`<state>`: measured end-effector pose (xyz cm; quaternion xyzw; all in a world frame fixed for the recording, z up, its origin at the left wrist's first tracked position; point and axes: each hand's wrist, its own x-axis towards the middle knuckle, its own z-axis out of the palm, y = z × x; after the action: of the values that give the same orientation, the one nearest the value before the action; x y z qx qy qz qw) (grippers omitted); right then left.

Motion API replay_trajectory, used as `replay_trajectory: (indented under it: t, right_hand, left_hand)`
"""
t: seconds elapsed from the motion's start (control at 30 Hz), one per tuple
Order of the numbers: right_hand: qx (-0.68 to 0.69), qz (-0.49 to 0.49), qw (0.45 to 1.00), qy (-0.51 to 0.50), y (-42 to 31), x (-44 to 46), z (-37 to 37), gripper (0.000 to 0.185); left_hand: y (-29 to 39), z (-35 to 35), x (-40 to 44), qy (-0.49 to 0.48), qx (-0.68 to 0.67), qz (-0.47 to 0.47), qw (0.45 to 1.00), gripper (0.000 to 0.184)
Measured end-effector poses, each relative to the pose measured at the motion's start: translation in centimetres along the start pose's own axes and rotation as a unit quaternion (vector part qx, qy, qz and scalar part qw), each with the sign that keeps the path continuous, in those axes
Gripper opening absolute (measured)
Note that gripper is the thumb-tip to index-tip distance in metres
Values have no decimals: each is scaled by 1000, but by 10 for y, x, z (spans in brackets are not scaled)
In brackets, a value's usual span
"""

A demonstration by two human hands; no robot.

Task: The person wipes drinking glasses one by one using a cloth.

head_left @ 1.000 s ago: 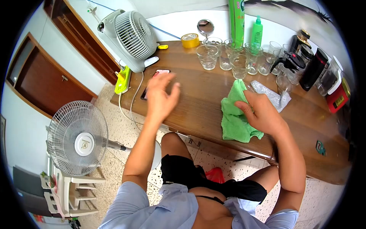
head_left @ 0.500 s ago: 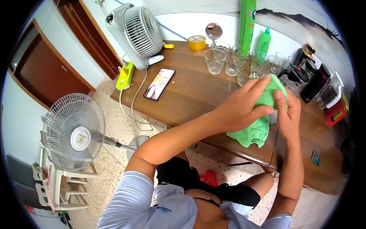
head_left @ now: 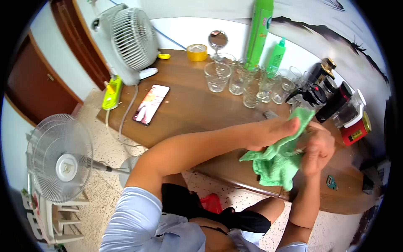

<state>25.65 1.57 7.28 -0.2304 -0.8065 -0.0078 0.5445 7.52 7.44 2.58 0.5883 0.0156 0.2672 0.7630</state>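
Observation:
A green cloth (head_left: 279, 161) hangs in folds over the table's front edge. My left hand (head_left: 275, 132) grips its upper part, with the thumb raised on top. Fingers curled, my right hand (head_left: 319, 149) is closed around a transparent drinking glass (head_left: 299, 147), which the cloth and fingers mostly hide. The cloth lies against the glass between my hands. Beyond them stand several empty drinking glasses, among them a wide tumbler (head_left: 218, 77) and a handled glass mug (head_left: 253, 93).
A phone (head_left: 151, 104) lies on the wooden table (head_left: 189, 101). Along the back are a box fan (head_left: 132, 40), yellow tape (head_left: 197, 53), a round mirror (head_left: 218, 39), a green spray bottle (head_left: 276, 57) and a black-lidded pot (head_left: 312, 97). A red tin (head_left: 356, 130) stands right; a floor fan (head_left: 63, 161) left.
My right hand has turned and curled into a tighter grip. My left hand has lowered beside it, and the cloth is bunched and lower. The whole view has shifted slightly.

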Motion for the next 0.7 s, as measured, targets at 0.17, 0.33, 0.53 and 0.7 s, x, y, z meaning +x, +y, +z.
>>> replay_trajectory:
  t: [0.17,0.33,0.53,0.7]
  right_hand:
    - [-100,84,990,-63,0,-4,17,43]
    - [0,297,954,-36,-12,-4,29,46]
    - [36,222,971,-87,-8,2,19,46]
    - [65,71,991,-91,1,2,14,46]
  left_hand:
    - [-16,-19,-7,16,69,74,995,75]
    - [-10,-24,-11,92,320,127,934,69]
    - [-15,-18,-16,153,439,170,869,103]
    - [5,-5,-22,152,392,155,894,106]
